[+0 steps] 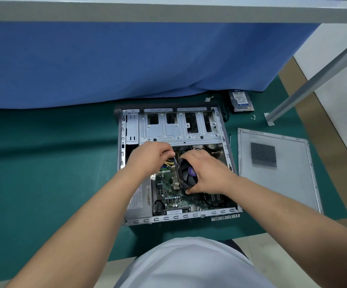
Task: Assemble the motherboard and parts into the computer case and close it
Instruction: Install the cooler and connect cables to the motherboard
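Right hand [207,173]: fingers curled round the black cooler fan [186,175], thumb under its near edge, unit held tilted on edge above the motherboard [168,196]. Left hand [150,157]: fingers [166,151] pressed together, pinching what looks like the fan's thin lead just left of the fan. Fan judged light and rigid in the frame, blades and any fins beneath fragile; best taken by the outer frame at opposite edges, as at present, never by blades or hub. Lead judged soft and easily strained; hold near the plug, not mid-wire. Motherboard seated flat in the near half of the open computer case [124,163], stiff but brittle, not to be leaned on. Case lying on its side on the green counter [43,173]. Side panel [289,183] flat on the counter just right of the case, thin sheet metal, edges possibly sharp. Hard drive [241,100] beyond the case's far right corner, small screws [253,117] near it.
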